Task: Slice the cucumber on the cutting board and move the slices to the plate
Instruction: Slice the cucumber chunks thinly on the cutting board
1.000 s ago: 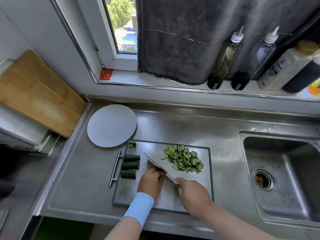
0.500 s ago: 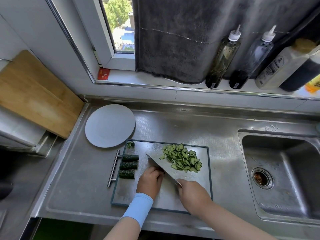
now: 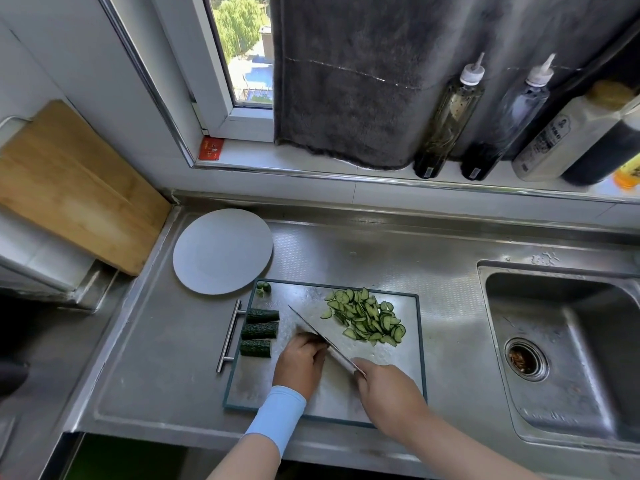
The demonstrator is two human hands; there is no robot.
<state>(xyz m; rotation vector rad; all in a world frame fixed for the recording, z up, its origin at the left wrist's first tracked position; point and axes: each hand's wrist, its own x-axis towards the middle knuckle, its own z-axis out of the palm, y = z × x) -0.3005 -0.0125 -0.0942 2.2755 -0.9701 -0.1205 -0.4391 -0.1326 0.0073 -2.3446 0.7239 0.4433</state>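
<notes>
I see a stainless steel counter (image 3: 346, 258) with a sink (image 3: 568, 341) set into its right side. On it lie a round grey plate (image 3: 221, 251) at back left and, just beside it, a teal-edged cutting board (image 3: 263, 382).

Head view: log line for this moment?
phase: slicing | right hand grips steel knife | left hand curled beside blade | green cucumber slices piled on grey cutting board | round white plate bare
</notes>
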